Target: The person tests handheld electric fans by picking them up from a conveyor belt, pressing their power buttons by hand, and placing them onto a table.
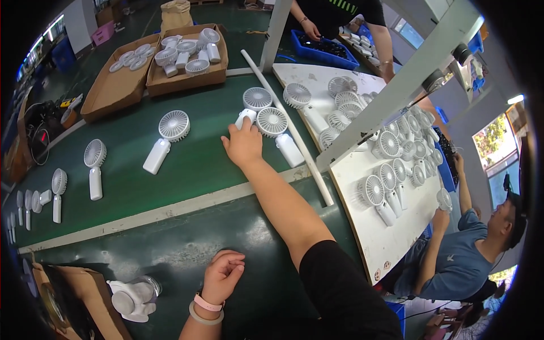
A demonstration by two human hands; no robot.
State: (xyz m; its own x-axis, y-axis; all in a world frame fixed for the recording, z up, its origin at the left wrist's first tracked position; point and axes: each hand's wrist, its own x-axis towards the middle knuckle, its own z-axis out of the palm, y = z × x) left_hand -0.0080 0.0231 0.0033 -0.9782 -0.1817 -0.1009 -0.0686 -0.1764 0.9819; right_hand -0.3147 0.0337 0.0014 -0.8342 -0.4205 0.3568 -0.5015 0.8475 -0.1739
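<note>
My right hand [245, 143] reaches over the green conveyor belt [212, 113], its fingers closed on the white handle of a handheld fan [257, 98]. Touching that fan's head is another handheld fan [272, 121], whose handle points toward me. Both lie against a white rod [289, 119] set slantwise across the belt. My left hand [222, 275] is near the front edge of the dark green table [175, 249], fingers loosely curled and nothing visible in them. A pink band and a pale bangle circle its wrist.
More handheld fans [174, 126] lie spaced along the belt. Beyond stand cardboard trays [187, 80] of fans and parts. A white board [362, 226] crowded with fans and a metal post [396, 90] are at right. Co-workers [453, 249] work there. A white bear-shaped bottle [133, 297] stands nearby.
</note>
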